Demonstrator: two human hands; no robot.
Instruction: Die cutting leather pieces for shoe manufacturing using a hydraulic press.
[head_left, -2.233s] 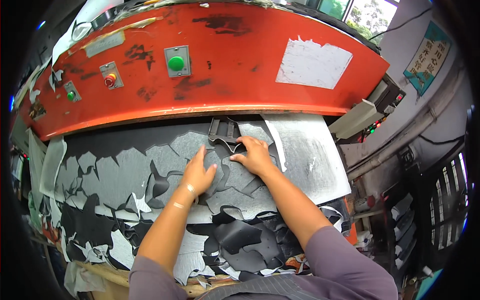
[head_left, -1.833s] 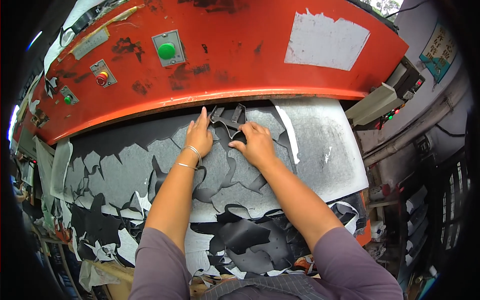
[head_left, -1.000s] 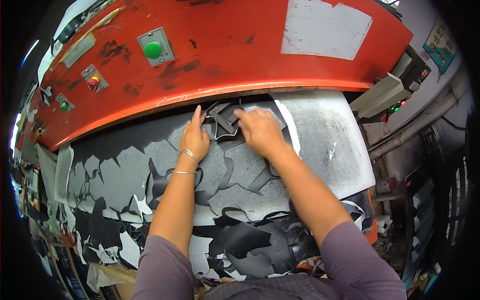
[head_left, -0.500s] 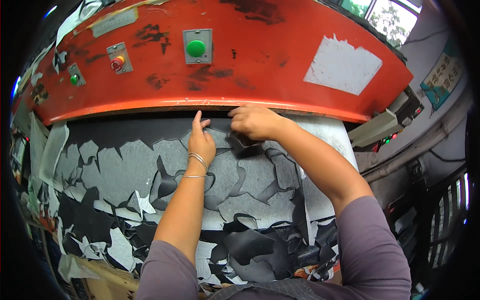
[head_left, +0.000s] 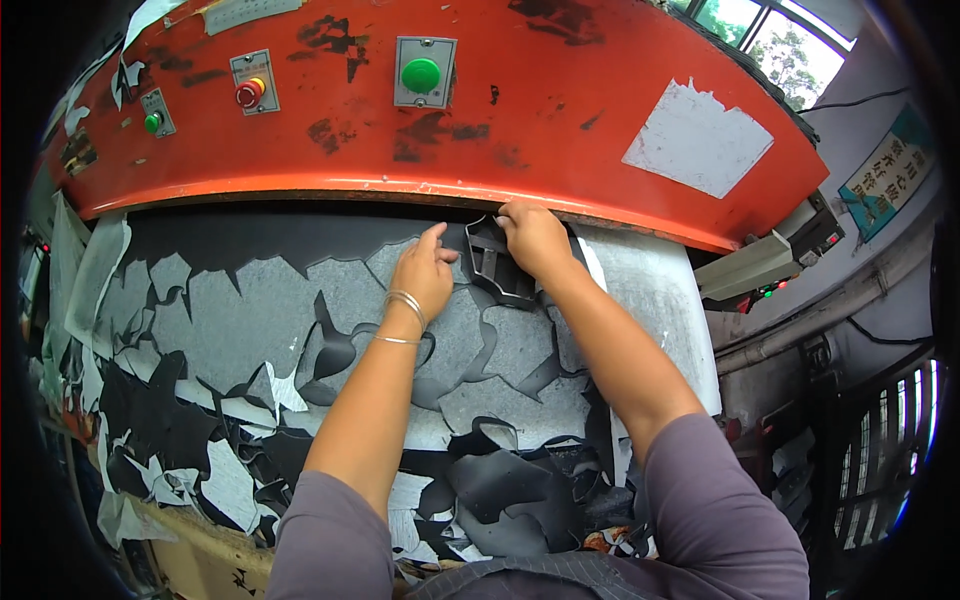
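Note:
My right hand (head_left: 537, 240) grips the upper right side of a dark metal cutting die (head_left: 488, 262), a hollow frame with crossbars. The die rests at the right part of a black sheet (head_left: 285, 240), close under the machine's red front. My left hand (head_left: 424, 272) holds nothing, its fingers loosely bent and apart, just left of the die; bangles circle that wrist. Jagged cut edges run along the sheet's near side, where the grey cutting board (head_left: 255, 320) shows. Curled black offcuts (head_left: 335, 355) lie on the board.
A red machine beam (head_left: 560, 120) spans the far side, carrying a large green button (head_left: 420, 75) and a red knob (head_left: 249, 93). Black and white scraps (head_left: 510, 500) are heaped along the near edge. A pale panel (head_left: 645, 300) lies right of the board.
My right hand and the die, blurred before, have shifted right, and the die's open frame shows clearly. My left hand has moved slightly right. The whole view has tilted a little.

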